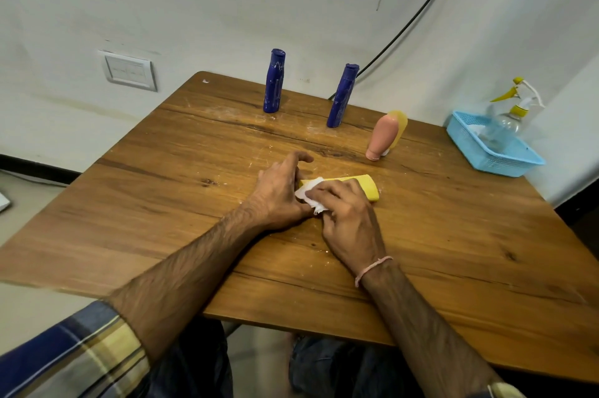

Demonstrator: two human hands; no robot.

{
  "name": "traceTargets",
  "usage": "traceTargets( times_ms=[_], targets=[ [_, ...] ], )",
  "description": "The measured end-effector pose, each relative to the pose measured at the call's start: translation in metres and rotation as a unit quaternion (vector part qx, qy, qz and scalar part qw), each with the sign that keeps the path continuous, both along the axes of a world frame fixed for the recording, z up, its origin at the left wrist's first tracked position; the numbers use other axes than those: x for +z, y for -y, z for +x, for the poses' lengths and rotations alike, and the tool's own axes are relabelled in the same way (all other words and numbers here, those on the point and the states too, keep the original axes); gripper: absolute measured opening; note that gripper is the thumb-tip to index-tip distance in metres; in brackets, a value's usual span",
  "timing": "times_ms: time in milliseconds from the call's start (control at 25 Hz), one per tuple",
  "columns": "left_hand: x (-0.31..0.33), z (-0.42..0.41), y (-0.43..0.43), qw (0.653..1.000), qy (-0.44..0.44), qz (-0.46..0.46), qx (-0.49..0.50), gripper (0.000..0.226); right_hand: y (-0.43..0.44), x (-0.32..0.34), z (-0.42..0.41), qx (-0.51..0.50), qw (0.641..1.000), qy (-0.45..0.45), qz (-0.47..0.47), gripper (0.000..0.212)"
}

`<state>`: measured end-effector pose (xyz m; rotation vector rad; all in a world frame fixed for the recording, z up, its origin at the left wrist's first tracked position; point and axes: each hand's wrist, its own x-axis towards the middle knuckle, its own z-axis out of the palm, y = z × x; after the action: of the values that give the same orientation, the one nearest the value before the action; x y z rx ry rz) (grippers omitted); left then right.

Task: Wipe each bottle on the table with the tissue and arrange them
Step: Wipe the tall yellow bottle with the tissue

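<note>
Yellow bottle (pixel 363 185) under tissue (pixel 311 195), table (pixel 453 235) edges well apart

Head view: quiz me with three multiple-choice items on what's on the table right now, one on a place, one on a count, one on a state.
1. Where does the spray bottle stand?
A. on the floor
B. in the blue basket
C. on a chair

2. How many blue bottles stand at the far edge of the table?
A. two
B. one
C. four

3. How is the yellow bottle under the left hand and right hand placed?
A. upright
B. inside the basket
C. lying on its side

Key:
1 B, its clear body sits inside the basket at the right.
2 A, both stand upright, apart from each other.
3 C, it lies flat while the right hand presses the tissue on it and the left hand holds its other end.
</note>
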<state>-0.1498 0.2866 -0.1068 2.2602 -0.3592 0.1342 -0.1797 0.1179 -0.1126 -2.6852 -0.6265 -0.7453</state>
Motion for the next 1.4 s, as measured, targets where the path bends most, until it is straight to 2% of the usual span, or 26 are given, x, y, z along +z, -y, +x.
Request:
traceTargets(
  times_ms=[160,280,320,440,600,720,840,1000,1120,1240,1280,1400],
  targets=[
    [-0.001,0.002,0.0,1.0,-0.007,-0.01,0.003,0.09,-0.001,0.009,0.014,-0.116,0.992,-0.015,0.041,0.046],
    [-0.004,0.002,0.0,0.999,0.008,-0.035,-0.014,0.085,-0.009,0.003,0.009,0.011,1.0,-0.004,-0.022,0.045],
    [-0.004,0.002,0.001,0.999,0.007,-0.036,-0.014,0.086,-0.009,0.003,0.01,0.01,1.0,-0.002,-0.027,0.046],
    [-0.002,0.003,0.001,1.0,-0.007,-0.022,0.001,0.09,-0.01,0.008,0.019,-0.097,0.995,-0.017,0.013,0.046],
    [-0.004,0.004,0.002,0.999,-0.001,-0.036,-0.004,0.085,-0.009,0.002,0.008,0.029,0.999,0.011,-0.025,0.047],
    [-0.004,0.004,0.001,0.999,-0.016,-0.029,0.013,0.087,0.0,0.003,0.007,-0.056,0.998,0.01,0.024,0.046],
    [-0.003,0.004,0.001,0.999,-0.005,-0.039,0.015,0.081,0.004,-0.002,-0.005,0.011,0.999,0.017,-0.028,0.047],
    [0.0,0.002,0.001,0.999,-0.023,-0.029,0.035,0.086,0.017,0.004,-0.005,-0.068,0.998,0.007,-0.003,0.045],
    [0.001,0.0,0.002,0.999,-0.026,-0.035,0.027,0.083,0.016,0.002,-0.012,0.017,0.998,0.004,-0.059,0.044],
    [0.004,-0.001,0.002,0.998,-0.034,-0.029,0.032,0.086,0.021,0.009,-0.005,-0.077,0.997,-0.008,0.001,0.045],
    [0.004,-0.002,0.002,0.999,-0.033,-0.027,0.034,0.086,0.018,0.009,-0.006,-0.077,0.997,-0.012,0.011,0.045],
    [0.004,-0.002,0.001,0.999,-0.018,-0.035,0.018,0.081,0.005,-0.001,-0.015,0.031,0.999,-0.01,-0.035,0.047]
  ],
)
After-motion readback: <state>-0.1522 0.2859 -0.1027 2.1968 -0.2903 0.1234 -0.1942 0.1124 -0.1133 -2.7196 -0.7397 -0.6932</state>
